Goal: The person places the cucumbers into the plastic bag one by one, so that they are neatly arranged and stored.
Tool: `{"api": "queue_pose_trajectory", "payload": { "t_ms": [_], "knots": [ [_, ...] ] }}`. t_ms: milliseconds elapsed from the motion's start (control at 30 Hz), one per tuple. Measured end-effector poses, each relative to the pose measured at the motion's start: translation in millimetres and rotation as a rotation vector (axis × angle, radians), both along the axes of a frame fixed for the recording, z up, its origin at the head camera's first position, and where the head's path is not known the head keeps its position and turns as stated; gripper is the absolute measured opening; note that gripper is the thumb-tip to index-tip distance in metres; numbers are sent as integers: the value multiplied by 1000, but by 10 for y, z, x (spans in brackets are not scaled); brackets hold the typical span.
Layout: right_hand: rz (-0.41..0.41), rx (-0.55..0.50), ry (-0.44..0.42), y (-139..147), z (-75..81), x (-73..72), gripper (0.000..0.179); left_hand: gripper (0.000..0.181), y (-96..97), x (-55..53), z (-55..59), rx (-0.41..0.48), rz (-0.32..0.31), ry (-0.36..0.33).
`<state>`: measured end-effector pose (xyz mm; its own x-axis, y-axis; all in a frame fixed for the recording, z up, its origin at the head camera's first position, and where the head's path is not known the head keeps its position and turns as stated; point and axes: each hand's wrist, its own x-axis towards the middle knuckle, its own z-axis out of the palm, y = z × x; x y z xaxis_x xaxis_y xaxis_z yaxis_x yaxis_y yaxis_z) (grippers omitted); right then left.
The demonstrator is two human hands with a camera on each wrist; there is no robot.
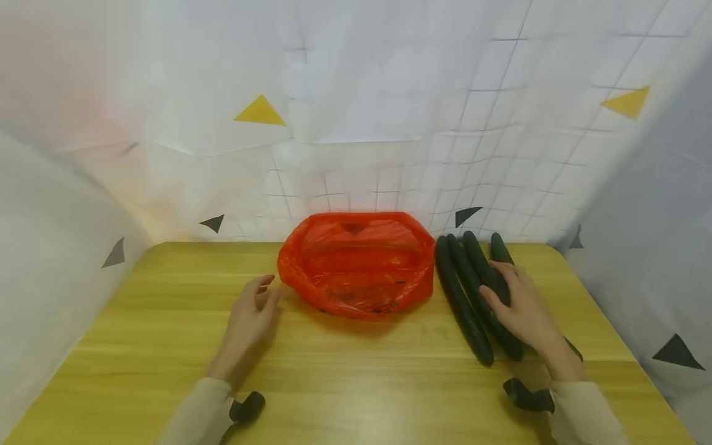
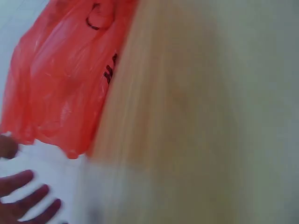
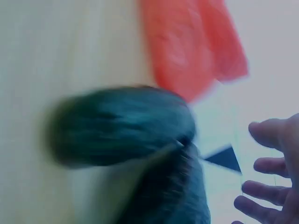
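A red plastic bag (image 1: 292, 272) stands with its mouth wide open at the middle of the table's far side. Left of it is my left hand (image 1: 248, 321), fingers relaxed and holding nothing; the left wrist view shows spread fingers (image 2: 32, 198) near the bag (image 2: 60, 84). Several dark green cucumbers (image 1: 463, 303) lie side by side to the right of the bag. Over the right-hand ones is my right hand (image 1: 525, 309), thumb and fingers apart, hiding part of them. In the right wrist view, spread fingers (image 3: 261, 189) show beyond the blurred cucumber ends (image 3: 124, 128).
The wooden table (image 1: 356, 377) is bounded by a white sheeted back wall (image 1: 356, 173) just behind the bag, with side sheets at left and right. Black wrist straps or mounts (image 1: 247, 408) sit at both cuffs, close over the table.
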<state>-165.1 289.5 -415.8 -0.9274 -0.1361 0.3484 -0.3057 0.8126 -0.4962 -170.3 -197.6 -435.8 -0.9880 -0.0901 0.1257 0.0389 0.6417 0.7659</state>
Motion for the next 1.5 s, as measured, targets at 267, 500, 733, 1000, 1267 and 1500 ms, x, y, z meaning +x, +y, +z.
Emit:
{"api": "queue_pose_trajectory", "payload": {
  "t_ms": [267,500,733,1000,1267,1500],
  "knots": [
    [-135,-147,-100,443,-25,-118,53,46,159,-438,-178,708,97,84],
    [-171,-110,-234,693,-154,-152,58,49,270,-536,-278,736,18,100],
    [-137,-17,-366,797,-158,-197,64,49,315,-495,-366,732,-1,74],
    [-135,27,-417,724,-135,-260,70,48,339,-506,-412,775,-65,44],
    [-183,37,-412,688,-259,-189,73,49,337,-390,-374,731,-48,85],
    [-221,29,-417,604,-254,-223,77,43,270,-288,19,638,-99,118]
  ]
}}
